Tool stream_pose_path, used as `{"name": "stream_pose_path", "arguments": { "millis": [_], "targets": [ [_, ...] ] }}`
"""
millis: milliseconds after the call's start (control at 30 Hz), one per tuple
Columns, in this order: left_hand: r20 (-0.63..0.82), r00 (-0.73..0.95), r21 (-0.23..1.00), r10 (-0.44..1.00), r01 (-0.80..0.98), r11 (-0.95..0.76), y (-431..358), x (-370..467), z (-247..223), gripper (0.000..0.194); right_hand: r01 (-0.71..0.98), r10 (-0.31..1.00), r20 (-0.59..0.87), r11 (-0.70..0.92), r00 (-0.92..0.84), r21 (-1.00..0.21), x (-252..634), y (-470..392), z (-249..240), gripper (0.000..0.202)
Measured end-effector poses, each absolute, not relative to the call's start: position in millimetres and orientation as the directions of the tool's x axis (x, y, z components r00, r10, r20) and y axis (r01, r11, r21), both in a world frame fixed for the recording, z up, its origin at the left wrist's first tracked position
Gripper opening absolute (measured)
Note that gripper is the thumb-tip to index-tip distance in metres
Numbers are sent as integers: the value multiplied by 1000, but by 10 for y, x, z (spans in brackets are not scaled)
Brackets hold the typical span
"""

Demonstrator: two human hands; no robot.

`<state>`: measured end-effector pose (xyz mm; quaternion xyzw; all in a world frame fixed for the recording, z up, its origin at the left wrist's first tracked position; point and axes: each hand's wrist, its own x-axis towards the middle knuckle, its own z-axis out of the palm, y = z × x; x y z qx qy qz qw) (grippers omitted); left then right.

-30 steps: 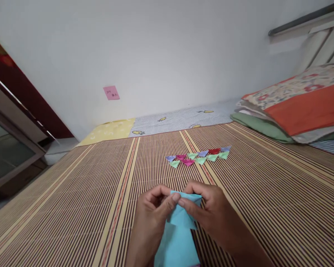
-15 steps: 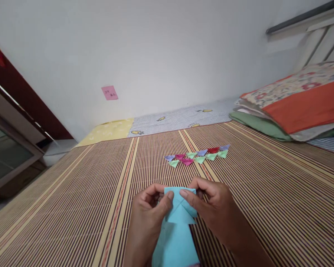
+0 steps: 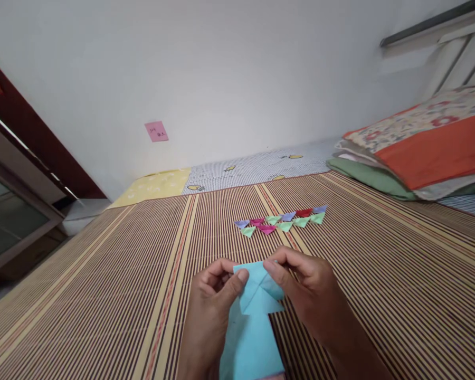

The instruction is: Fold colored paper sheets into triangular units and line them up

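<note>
A small blue paper [image 3: 257, 290] with crossing creases is held up between both hands. My left hand [image 3: 220, 295] pinches its upper left corner, thumb in front. At the upper right corner, my right hand [image 3: 296, 279] grips the same paper between thumb and index finger. Beneath it, more blue paper [image 3: 253, 348] lies on the striped mat [image 3: 122, 295]. Beyond the hands, two rows of small folded paper triangles [image 3: 285, 227] in green, purple, pink and red rest on the mat.
Folded bedding [image 3: 431, 153] is piled at the right. A checked cloth [image 3: 241, 169] and a yellow cloth [image 3: 158, 184] border the mat by the white wall. A pink note [image 3: 157, 131] is stuck on the wall. A glass-fronted cabinet [image 3: 11, 216] stands at the left.
The right hand has shifted slightly right and up along the paper's top edge. The held paper is now tilted, its right side raised and its lower part swung a little right.
</note>
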<state>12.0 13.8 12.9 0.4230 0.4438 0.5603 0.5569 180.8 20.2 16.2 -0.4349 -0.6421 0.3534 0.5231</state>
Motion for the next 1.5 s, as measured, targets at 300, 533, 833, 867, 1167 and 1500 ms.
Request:
{"name": "stream_pose_path", "arguments": {
  "millis": [300, 533, 833, 867, 1167, 1500],
  "targets": [
    [-22, -43, 981, 999, -195, 13, 176, 86, 98, 27, -290, 974, 192, 218, 118, -932, 1854, 316, 42, 34],
    [-28, -269, 876, 963, -470, -106, 164, 240, 42, 25, -397, 960, 163, 61, -227, -916, 1664, 351, -51, 33],
    [-19, -28, 902, 999, -432, 5, 175, 276, 116, 20, -281, 986, 165, 158, 1, -946, 1699, 293, -5, 23],
    [-21, -13, 898, 1000, -441, 13, 169, 287, 124, 19, -315, 988, 152, 148, 13, -938, 1716, 307, -9, 24],
    [33, -59, 893, 998, -447, -55, 102, 472, 98, 20, -361, 986, 101, 142, 131, -922, 1565, 325, -49, 19],
    [-10, -35, 926, 999, -378, -4, 135, 399, 106, 21, -338, 979, 192, 160, -64, -928, 1724, 301, 68, 16]
  ]
}}
